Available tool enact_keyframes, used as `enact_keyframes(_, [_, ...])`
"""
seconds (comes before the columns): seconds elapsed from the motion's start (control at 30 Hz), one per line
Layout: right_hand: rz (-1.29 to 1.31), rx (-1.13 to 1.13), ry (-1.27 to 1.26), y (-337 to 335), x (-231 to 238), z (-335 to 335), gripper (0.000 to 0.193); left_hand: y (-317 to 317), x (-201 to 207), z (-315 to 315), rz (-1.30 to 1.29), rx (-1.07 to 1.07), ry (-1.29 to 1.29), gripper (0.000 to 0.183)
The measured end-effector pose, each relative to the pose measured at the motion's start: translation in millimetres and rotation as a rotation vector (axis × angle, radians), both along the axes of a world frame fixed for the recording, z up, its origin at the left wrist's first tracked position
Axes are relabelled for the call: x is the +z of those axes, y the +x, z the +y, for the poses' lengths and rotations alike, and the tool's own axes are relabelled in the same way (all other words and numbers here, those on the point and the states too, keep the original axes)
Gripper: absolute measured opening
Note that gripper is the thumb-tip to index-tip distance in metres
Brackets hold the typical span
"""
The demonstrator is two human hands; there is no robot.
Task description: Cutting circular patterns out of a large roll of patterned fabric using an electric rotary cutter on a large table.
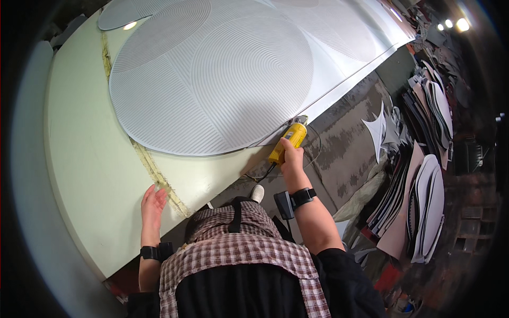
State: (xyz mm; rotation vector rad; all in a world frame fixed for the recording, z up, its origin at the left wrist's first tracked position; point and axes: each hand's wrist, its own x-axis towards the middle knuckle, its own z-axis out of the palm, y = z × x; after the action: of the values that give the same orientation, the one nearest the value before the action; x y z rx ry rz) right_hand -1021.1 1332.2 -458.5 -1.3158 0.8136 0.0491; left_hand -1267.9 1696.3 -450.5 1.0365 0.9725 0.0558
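Note:
My right hand [291,158] is closed around the yellow body of a corded electric cutter [296,135]. The cutter's metal head meets the curved lower-right edge of a large grey ribbed sheet [207,100], close to the table's edge. Rounded outlines with concentric and straight grooves cover this sheet. Well to the left, my left hand [152,201] hovers over or rests on the pale table, fingers loosely apart. A small pale patch shows at its fingertips; I cannot make out what it is. Each wrist carries a black strapped device.
A worn strip of yellowish tape [150,164] crosses the pale table [79,159]. The cutter's black cord [268,170] hangs past the table edge. To the right, stacks of cut sheets [427,201] and pale offcuts [377,130] lie over the stained floor [344,143].

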Motion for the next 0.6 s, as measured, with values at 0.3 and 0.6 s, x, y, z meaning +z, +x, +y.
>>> enact_keyframes(0.3, [0.002,0.221,0.002,55.7,-10.4,-66.7,0.055,19.1,0.2,-106.0,0.006,0.078,0.023,0.042])
enact_keyframes(0.6, [0.050,0.325,-0.018,108.5,6.3,-98.6,0.058,13.6,8.9,-148.9,0.061,0.161,0.082,0.044])
